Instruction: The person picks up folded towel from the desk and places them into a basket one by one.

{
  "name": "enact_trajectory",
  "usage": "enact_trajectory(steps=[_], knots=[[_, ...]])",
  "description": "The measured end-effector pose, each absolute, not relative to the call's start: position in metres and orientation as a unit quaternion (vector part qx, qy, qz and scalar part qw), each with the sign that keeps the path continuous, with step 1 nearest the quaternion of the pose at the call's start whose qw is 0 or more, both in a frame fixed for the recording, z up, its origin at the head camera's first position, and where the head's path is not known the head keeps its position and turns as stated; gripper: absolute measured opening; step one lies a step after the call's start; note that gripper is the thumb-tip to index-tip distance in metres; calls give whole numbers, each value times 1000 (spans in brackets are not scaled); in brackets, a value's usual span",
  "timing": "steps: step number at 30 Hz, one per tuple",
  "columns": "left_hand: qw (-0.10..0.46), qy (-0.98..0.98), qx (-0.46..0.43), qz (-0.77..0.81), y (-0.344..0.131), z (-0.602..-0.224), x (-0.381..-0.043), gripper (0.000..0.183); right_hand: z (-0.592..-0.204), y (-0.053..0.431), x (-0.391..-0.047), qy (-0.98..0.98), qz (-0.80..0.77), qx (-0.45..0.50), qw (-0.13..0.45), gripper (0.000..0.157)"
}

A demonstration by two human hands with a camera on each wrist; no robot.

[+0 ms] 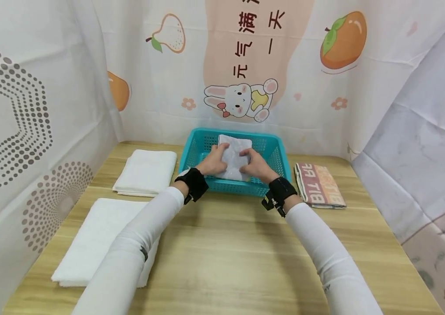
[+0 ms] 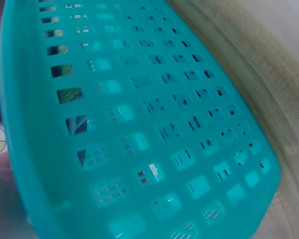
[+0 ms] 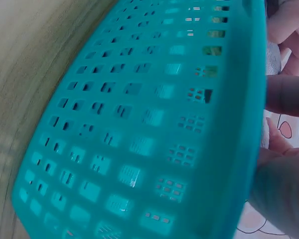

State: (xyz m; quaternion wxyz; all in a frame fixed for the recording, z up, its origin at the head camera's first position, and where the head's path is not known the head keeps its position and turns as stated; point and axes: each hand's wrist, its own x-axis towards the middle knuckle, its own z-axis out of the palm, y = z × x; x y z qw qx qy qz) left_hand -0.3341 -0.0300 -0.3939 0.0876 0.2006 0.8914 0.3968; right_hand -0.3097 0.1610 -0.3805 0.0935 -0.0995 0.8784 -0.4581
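A folded pale grey towel (image 1: 235,158) sits within the teal plastic basket (image 1: 234,187) at the back of the table. My left hand (image 1: 213,162) grips the towel's left edge, thumb nearer me and fingers farther off. At the opposite edge, my right hand (image 1: 259,166) holds it the same way. The basket's perforated side (image 2: 154,99) fills the left wrist view, where the hand is mostly hidden. In the right wrist view, fingers (image 3: 289,94) and a sliver of the towel show past the basket's rim; the rest is behind the basket.
Left of the basket lies a folded white towel (image 1: 147,169), with a larger white towel (image 1: 96,240) nearer me, partly under the left sleeve. A folded patterned towel (image 1: 320,185) with lettering lies to the right. Printed curtains (image 1: 167,87) enclose the wooden table (image 1: 222,253).
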Motion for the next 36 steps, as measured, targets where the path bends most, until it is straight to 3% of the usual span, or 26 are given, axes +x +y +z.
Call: enact_trajectory(steps=[8, 15, 23, 36], knots=[[113, 890, 227, 379, -30, -401, -338, 80, -391, 164, -317, 868, -474, -90, 121, 63], [130, 900, 219, 354, -27, -409, -345, 82, -396, 165, -321, 868, -468, -82, 147, 63], [165, 905, 212, 329, -28, -415, -344, 85, -400, 164, -331, 863, -449, -83, 218, 61], [189, 906, 219, 309, -28, -416, -343, 83, -407, 167, -330, 868, -428, -77, 237, 64]])
